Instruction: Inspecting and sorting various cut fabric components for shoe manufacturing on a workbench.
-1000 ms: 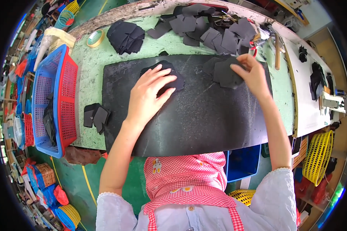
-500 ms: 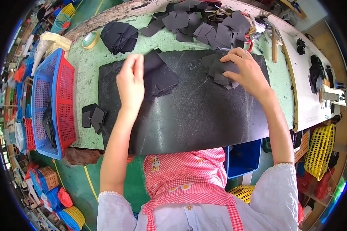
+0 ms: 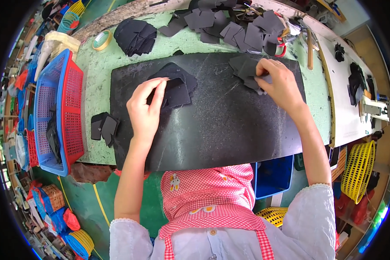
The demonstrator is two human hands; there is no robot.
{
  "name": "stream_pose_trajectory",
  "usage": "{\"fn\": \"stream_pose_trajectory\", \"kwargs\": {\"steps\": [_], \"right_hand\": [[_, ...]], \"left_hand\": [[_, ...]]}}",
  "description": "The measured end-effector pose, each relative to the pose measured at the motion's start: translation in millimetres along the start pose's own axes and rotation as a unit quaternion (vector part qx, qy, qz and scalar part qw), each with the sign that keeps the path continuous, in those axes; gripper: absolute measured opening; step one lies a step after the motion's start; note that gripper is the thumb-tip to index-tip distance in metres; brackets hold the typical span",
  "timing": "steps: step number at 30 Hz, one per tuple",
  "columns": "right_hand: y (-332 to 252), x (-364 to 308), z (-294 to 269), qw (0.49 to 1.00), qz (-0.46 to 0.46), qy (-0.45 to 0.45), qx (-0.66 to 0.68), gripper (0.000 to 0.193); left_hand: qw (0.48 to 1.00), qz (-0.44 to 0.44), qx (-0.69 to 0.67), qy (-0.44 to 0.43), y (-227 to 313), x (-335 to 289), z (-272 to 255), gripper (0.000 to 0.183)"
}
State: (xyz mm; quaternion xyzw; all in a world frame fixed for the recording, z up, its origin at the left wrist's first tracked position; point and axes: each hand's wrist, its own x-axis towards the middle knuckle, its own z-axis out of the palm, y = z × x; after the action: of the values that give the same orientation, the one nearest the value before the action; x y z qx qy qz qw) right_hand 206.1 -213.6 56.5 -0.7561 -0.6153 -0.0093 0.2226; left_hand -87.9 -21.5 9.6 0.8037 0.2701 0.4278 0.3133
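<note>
My left hand (image 3: 144, 106) pinches the edge of a black flat piece (image 3: 177, 95), holding it over a loose pile of like black pieces (image 3: 191, 81). Thumb and fingertips of my right hand (image 3: 282, 84) are closed at the near right edge of a fanned stack of dark grey pieces (image 3: 243, 71). Whether they grip one of those pieces is hidden behind the fingers. Both piles lie on a large black board (image 3: 221, 130) covering the middle of the table.
More black pieces (image 3: 136, 37) and grey pieces (image 3: 251, 37) lie along the far side, with a tape roll (image 3: 102, 40), red-handled scissors (image 3: 281, 51) and a hammer (image 3: 310, 50). A red and blue basket (image 3: 73, 112) stands left, near a small pile of pieces (image 3: 105, 126).
My left hand has come down and nearer to me, and the black piece in it now tilts over the pile. My right hand has shifted slightly right and nearer, its fingertips drawn together.
</note>
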Motion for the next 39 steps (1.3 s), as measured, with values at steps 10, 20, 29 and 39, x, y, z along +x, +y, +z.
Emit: {"fn": "stream_pose_trajectory", "kwargs": {"steps": [10, 20, 29, 39], "right_hand": [[-71, 5, 9, 0.911, 0.164, -0.002, 0.378, 0.027], [-76, 17, 72, 0.873, 0.126, -0.083, 0.464, 0.014], [-117, -14, 26, 0.798, -0.067, -0.222, 0.556, 0.029], [-143, -44, 44, 0.764, 0.268, -0.318, 0.492, 0.027]], "left_hand": [[0.995, -0.092, -0.022, 0.025, 13, -5, 31, 0.014], [0.989, 0.122, -0.004, -0.086, 27, -49, -44, 0.015], [0.869, -0.368, -0.256, -0.208, 59, -41, -54, 0.022], [0.837, -0.378, -0.202, -0.341, 49, -49, -63, 0.017]]}}
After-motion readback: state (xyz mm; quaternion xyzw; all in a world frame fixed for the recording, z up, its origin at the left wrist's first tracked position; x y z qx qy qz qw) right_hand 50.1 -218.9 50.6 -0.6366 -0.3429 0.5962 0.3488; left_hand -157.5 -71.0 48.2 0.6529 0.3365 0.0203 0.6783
